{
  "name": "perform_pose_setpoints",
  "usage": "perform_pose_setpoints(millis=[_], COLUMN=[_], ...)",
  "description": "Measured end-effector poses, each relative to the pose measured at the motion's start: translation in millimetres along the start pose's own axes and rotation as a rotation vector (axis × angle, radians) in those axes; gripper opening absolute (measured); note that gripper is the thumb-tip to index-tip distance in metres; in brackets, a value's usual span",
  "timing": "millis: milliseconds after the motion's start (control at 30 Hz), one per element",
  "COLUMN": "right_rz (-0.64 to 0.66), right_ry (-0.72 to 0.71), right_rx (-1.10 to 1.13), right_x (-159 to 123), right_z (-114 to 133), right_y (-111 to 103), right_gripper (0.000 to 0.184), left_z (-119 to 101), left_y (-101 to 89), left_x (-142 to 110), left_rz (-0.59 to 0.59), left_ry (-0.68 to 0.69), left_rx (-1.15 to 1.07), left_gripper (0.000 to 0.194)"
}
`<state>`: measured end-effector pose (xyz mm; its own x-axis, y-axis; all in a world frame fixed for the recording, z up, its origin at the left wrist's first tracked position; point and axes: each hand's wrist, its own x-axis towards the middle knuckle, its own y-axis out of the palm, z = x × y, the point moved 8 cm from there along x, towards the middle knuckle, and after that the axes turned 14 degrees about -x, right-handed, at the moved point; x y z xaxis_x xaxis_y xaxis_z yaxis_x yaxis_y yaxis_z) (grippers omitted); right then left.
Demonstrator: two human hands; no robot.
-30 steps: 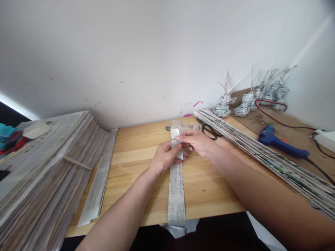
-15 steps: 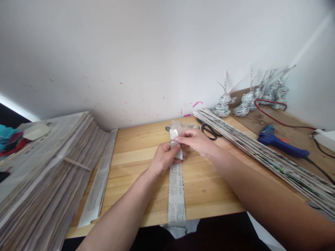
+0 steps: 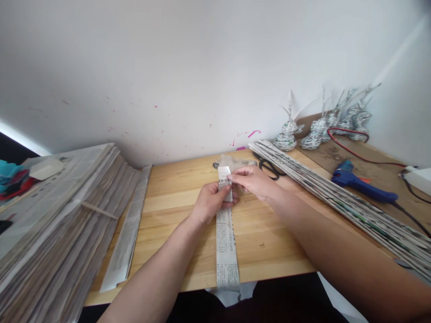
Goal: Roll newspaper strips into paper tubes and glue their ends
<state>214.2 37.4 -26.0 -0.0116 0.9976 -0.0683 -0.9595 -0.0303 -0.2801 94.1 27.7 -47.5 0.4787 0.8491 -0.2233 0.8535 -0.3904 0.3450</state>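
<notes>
A long strip of newspaper (image 3: 226,244) runs from mid-table toward me, and its near end hangs over the front edge. Its far end is folded over and lifted a little. My left hand (image 3: 213,199) pinches the strip, thumb on top and fingers beneath. On the right side of the folded end, my right hand (image 3: 248,179) grips the paper's edge between thumb and forefinger. Just beyond my hands lies a crumpled translucent plastic bag (image 3: 232,160), partly hidden behind the paper. Black-handled scissors (image 3: 272,169) rest to the right of it.
A tall stack of newspapers (image 3: 97,215) and flat cut strips (image 3: 129,233) lie left. Rolled paper sticks (image 3: 336,197) stretch along the right, beside a blue glue gun (image 3: 363,185). Several woven paper figures (image 3: 285,137) stand by the wall. A red-black cable (image 3: 350,150) curls there.
The folded far end of the strip has turned slightly and lies straighter over the length below. My right fingers have shifted a little along its edge; my left hand has barely moved.
</notes>
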Motion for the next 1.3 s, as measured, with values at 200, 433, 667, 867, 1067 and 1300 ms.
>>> perform_pose_setpoints(millis=[200, 433, 667, 867, 1067, 1300], right_rz=[-0.027, 0.006, -0.010, -0.085, 0.008, -0.005], right_ry=[0.092, 0.106, 0.026, -0.069, 0.023, 0.065], right_rx=[0.053, 0.103, 0.021, -0.061, 0.052, 0.104], right_x=[1, 1, 1, -1, 2, 1], right_z=[-10, -12, -7, 8, 2, 0], right_y=[1, 7, 5, -6, -2, 0], right_gripper=[0.024, 0.033, 0.033, 0.031, 0.030, 0.027], left_z=[2, -2, -3, -8, -8, -4], left_y=[3.3, 13.2, 7.9, 1.1, -7.6, -6.3], left_x=[-2, -7, -5, -2, 2, 1], left_rz=[0.002, 0.060, 0.005, -0.003, -0.055, -0.059], left_ry=[-0.019, -0.017, -0.003, 0.096, 0.094, 0.062], left_rx=[0.022, -0.025, -0.002, 0.120, 0.032, 0.022], left_gripper=[0.035, 0.030, 0.033, 0.030, 0.033, 0.034])
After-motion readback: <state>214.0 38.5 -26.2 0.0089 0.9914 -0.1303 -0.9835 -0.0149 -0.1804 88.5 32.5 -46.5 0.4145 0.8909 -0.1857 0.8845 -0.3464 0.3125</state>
